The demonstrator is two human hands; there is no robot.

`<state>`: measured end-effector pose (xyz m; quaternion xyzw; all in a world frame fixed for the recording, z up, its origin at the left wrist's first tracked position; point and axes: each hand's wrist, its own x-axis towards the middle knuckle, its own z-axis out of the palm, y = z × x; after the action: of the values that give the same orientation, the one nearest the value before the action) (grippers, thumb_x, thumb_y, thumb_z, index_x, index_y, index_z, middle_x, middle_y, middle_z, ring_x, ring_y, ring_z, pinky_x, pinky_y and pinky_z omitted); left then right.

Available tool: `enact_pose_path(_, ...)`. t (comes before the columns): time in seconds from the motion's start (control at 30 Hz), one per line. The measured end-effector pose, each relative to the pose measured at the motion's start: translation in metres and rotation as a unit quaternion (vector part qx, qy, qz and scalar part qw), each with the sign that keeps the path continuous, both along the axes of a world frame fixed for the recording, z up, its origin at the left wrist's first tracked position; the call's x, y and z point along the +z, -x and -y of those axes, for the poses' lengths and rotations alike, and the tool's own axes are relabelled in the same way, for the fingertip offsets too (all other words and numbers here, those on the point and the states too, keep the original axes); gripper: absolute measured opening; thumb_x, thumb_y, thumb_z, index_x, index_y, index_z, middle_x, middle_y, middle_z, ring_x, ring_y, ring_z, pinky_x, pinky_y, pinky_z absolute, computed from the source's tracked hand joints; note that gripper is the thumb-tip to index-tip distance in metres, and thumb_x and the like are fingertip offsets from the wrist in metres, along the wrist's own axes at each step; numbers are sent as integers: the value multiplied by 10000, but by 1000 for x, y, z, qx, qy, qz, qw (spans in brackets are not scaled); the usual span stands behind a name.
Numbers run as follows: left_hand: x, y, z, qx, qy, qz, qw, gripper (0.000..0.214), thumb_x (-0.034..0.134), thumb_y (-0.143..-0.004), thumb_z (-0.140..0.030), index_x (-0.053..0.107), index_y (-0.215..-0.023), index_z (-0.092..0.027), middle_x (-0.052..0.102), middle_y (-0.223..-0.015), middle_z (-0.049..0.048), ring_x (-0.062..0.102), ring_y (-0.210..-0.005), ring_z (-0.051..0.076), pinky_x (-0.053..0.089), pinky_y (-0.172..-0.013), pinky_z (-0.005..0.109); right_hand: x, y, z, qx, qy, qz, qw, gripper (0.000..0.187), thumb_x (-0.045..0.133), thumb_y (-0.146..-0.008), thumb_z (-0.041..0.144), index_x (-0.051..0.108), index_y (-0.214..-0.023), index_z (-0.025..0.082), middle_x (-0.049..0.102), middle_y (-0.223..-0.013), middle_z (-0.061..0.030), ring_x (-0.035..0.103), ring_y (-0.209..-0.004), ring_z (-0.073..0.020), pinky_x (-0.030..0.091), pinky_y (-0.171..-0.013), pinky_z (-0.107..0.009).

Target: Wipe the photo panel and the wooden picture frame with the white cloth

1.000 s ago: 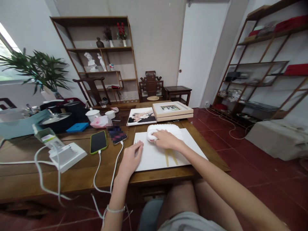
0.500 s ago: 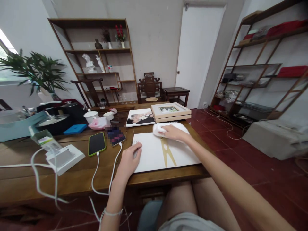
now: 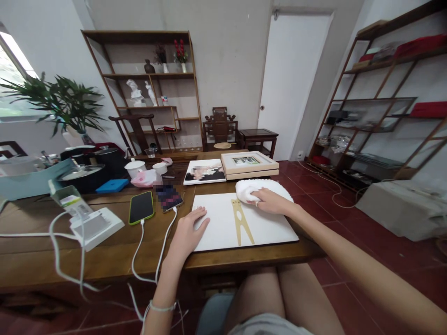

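A white board or large flat book [image 3: 218, 228] with a gold A-like figure [image 3: 240, 222] on its face lies near the table's front edge. My left hand [image 3: 190, 230] rests on its left edge, fingers stretched out and holding nothing. On the upper right part of the board, my right hand [image 3: 270, 201] grips a bunched white cloth [image 3: 246, 190]. Part of the cloth spreads beyond the hand towards the board's far right corner, and the hand hides some of it.
Behind the board lie a photo panel [image 3: 206, 171] and stacked wooden picture frames [image 3: 249, 164]. Left of it are a green-cased phone [image 3: 141, 208], a second phone [image 3: 169, 197] with charging cables, an opened white box [image 3: 98, 228], a blue box [image 3: 112, 185] and pots [image 3: 84, 177].
My right hand has moved to the right with the cloth, uncovering the top of the gold figure. The left hand's fingers have spread a little on the board. The camera view has shifted slightly.
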<state>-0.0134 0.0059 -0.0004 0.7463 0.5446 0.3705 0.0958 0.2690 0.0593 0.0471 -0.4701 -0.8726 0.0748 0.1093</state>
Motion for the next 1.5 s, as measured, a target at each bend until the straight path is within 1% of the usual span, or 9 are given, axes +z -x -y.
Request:
enact_pose_path(0.2,0,1,0,2,5,2,1000,308,545,-802,-350,688,-1017,-181,657,-1161,84,577,-1136,239,426,-1012,392,-2,6,8,14,-15,1,1000,288,374,-789,112,619,-919,187,617,-1142,-79,479,-1126,-281,269,-999,-435)
enact_pose_path(0.33,0,0,0,0,6,3,1000,319,551,-801,-353,685,-1023,-168,648,-1173,102,573,-1141,242,420,-1017,398,5,-4,60,29,14,19,999,297,392,-761,99,609,-951,172,544,-1278,-109,327,-1299,-281,231,-1044,-456)
enact_pose_path(0.53,3,-2,1,-3,6,4,1000,318,553,-797,-356,681,-1030,-181,650,-1171,93,573,-1142,236,417,-1018,408,31,-16,133,35,124,54,990,307,418,-672,45,599,-809,252,623,-1164,-64,382,-1277,-262,333,-974,-405)
enact_pose_path(0.63,3,-2,1,-4,6,6,1000,316,556,-796,-355,683,-1025,-179,651,-1171,94,573,-1142,240,413,-1021,412,31,-16,124,34,115,51,991,277,417,-706,75,599,-832,242,635,-1097,-79,486,-1158,-278,376,-902,-390)
enact_pose_path(0.8,1,-1,0,-3,14,3,1000,334,546,-801,-358,682,-1032,-157,644,-1180,108,570,-1145,243,414,-1022,400,19,-8,56,6,48,42,998,228,390,-795,160,605,-865,186,649,-875,-91,574,-866,-253,416,-769,-348)
enact_pose_path(1.0,-3,2,-2,-5,7,3,1000,342,537,-814,-365,676,-1046,-155,646,-1179,102,574,-1141,234,414,-1024,390,1,11,10,-1,-11,38,999,332,363,-752,51,596,-972,140,585,-1168,-146,392,-1235,-297,260,-1006,-488)
enact_pose_path(1.27,-3,1,-2,-5,7,2,1000,353,532,-813,-361,674,-1049,-139,647,-1177,110,575,-1139,241,411,-1027,384,8,-4,100,13,51,52,997,300,400,-729,59,593,-942,145,452,-1356,-184,216,-1362,-266,223,-1070,-488)
enact_pose_path(1.4,0,-1,-1,-4,12,2,1000,359,532,-812,-349,669,-1060,-128,641,-1185,115,571,-1145,238,407,-1028,383,26,-14,143,15,123,62,990,301,408,-721,70,592,-929,187,443,-1380,-124,264,-1341,-274,294,-1029,-461)
enact_pose_path(1.5,-1,0,-2,-4,10,4,1000,354,534,-812,-346,671,-1053,-126,644,-1180,117,570,-1146,234,409,-1026,379,30,-19,133,12,129,56,990,282,388,-761,113,595,-935,194,540,-1268,-115,434,-1215,-273,363,-960,-421)
